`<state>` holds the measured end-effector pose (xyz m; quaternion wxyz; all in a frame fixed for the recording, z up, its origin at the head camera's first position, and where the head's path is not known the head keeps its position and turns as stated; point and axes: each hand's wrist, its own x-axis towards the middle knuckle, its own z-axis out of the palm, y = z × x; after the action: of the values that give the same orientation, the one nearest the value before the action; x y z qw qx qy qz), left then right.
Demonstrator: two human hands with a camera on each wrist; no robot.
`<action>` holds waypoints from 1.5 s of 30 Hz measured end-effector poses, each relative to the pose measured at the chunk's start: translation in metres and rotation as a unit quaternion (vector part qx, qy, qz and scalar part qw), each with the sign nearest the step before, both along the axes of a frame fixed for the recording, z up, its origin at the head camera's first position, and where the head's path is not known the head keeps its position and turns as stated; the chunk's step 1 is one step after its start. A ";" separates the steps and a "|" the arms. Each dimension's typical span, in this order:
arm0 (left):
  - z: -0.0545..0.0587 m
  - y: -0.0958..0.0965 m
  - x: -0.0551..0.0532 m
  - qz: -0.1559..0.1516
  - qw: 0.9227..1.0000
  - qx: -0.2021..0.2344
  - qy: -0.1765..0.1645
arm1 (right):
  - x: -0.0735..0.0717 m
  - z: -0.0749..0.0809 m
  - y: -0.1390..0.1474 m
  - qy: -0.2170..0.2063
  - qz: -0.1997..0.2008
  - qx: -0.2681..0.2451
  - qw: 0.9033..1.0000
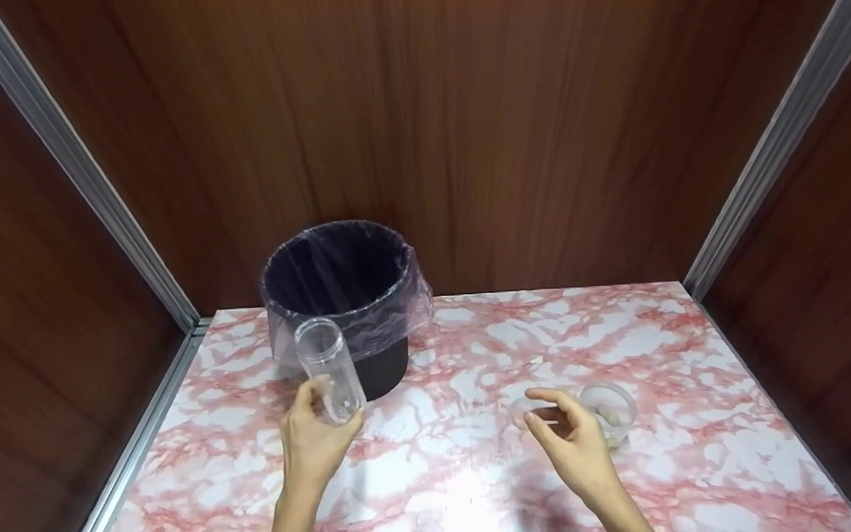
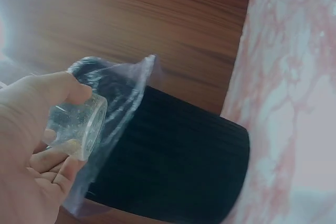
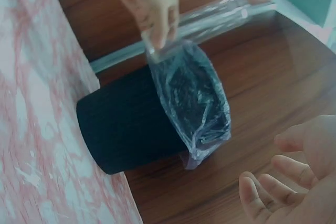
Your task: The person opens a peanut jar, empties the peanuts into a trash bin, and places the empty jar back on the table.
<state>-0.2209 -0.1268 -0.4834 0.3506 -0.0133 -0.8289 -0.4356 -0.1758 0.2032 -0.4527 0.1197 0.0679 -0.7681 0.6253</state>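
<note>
My left hand (image 1: pixel 318 436) grips a tall clear cylindrical jar (image 1: pixel 344 384) near its base, fingers and thumb on either side. The jar is tilted with its open rim up, in front of the black trash bin (image 1: pixel 385 369). In the left wrist view the jar's round end (image 2: pixel 94 127) shows between thumb and fingers. Over the table at the right, my right hand (image 1: pixel 573 443) has loosely bent fingers. The right wrist view shows that hand (image 3: pixel 299 177) holding nothing. A small clear round piece (image 1: pixel 521 412), perhaps a lid, appears by its fingertips.
A translucent purplish bag (image 1: pixel 422 303) lines the bin and folds over its rim. Just right of my right hand stands a clear round container (image 1: pixel 610 403) with something pale inside. Wood-grain panels (image 1: pixel 514 148) enclose the pink-and-white marbled table (image 1: pixel 470 355) at the back and sides.
</note>
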 end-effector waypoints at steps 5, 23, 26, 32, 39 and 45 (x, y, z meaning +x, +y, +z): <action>-0.014 0.002 -0.001 0.005 0.999 -0.002 -0.049 | 0.003 0.000 0.004 -0.015 -0.015 -0.004 1.000; -0.072 -0.007 -0.015 0.042 0.991 -0.032 -0.124 | 0.011 -0.012 0.015 -0.089 -0.006 -0.024 0.996; -0.081 -0.008 -0.017 0.044 0.990 -0.030 -0.132 | 0.014 -0.012 0.017 -0.086 -0.001 -0.031 0.996; -0.093 -0.011 -0.020 0.043 0.988 -0.025 -0.145 | 0.020 -0.013 0.022 -0.088 -0.004 -0.046 0.995; -0.106 -0.015 -0.020 0.035 0.983 -0.014 -0.177 | 0.025 -0.016 0.027 -0.104 0.001 -0.058 0.993; -0.117 -0.014 -0.020 0.034 0.979 -0.014 -0.198 | 0.028 -0.022 0.032 -0.095 0.007 -0.053 0.994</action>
<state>-0.2411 -0.1408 -0.6009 0.1941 0.0967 -0.8880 -0.4054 -0.1480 0.2357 -0.4744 0.0456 0.0071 -0.7413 0.6696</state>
